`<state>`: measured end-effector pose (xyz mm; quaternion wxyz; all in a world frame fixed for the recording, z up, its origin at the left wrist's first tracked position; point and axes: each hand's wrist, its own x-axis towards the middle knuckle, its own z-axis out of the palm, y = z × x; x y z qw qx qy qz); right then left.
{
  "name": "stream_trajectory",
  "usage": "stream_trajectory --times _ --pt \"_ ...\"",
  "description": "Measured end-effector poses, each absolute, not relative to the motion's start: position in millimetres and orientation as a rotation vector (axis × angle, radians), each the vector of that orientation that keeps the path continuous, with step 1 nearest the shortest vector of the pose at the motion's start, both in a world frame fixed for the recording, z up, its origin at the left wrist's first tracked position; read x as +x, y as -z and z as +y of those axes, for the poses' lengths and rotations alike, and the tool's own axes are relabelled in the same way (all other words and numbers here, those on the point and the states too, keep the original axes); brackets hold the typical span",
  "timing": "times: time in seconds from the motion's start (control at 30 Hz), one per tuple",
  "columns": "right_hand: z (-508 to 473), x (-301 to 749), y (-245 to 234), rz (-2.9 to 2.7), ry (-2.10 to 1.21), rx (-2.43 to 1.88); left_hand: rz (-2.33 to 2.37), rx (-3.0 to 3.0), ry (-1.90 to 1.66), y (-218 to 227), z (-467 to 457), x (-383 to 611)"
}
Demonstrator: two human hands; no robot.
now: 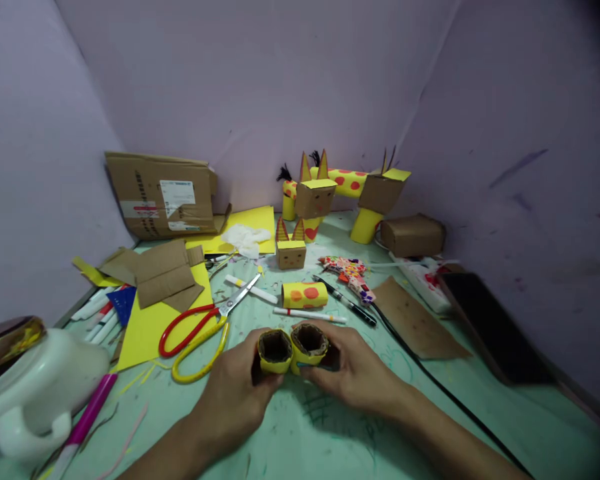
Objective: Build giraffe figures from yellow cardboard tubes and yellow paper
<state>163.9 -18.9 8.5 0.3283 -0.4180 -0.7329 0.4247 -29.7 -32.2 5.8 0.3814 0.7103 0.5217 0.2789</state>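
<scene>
Two short cardboard tubes covered in yellow paper are held side by side, touching, with their open ends toward me. My left hand (247,383) grips the left yellow tube (275,366), fingers round its outer side. Round the right yellow tube (300,364) my right hand (345,367) is closed. Just beyond them lies a yellow tube with orange spots (295,295), on its side. Behind that stands a small cardboard box head with pointed ears (291,257). Scissors (215,327) with red and yellow handles lie spread at the left.
Two spotted animal figures, one with a cardboard head (316,200) and another cardboard head (380,195), stand at the back. A patterned glue gun (347,272) with a black cable lies right. A phone (490,327), cardboard box (165,197), marker (250,289) and white pot (45,387) surround the workspace.
</scene>
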Motion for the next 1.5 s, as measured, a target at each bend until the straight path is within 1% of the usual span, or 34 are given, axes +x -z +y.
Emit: stream_trajectory --times 0.47,0.63,0.73,0.8,0.9,0.97,1.07,1.23,1.5 --pt "-18 164 -2 -1.936 -1.154 -1.033 1.420 1.827 -0.605 -4 -28 -30" --pt "-16 165 7 -1.825 -1.180 -1.048 1.362 1.605 -0.699 -2 -25 -28" --pt "-15 165 13 -1.635 -1.322 -1.027 1.211 1.339 -0.807 -2 -22 -26" --pt "-14 165 14 -1.542 -1.466 -0.978 1.139 1.274 -0.821 -3 -21 -26" --pt "-13 165 11 -1.466 -1.624 -0.921 1.113 1.364 -0.795 -6 -20 -27" --pt "-12 166 8 -1.436 -1.670 -0.896 1.114 1.460 -0.782 -8 -20 -29" --pt "-12 167 4 -1.402 -1.703 -0.879 1.133 1.490 -0.729 -11 -21 -32" --pt "-14 167 4 -1.388 -1.749 -0.966 1.122 1.345 -0.677 -14 -22 -31" --pt "-14 168 7 -1.506 -1.675 -1.083 1.097 1.456 -0.690 -9 -21 -36"
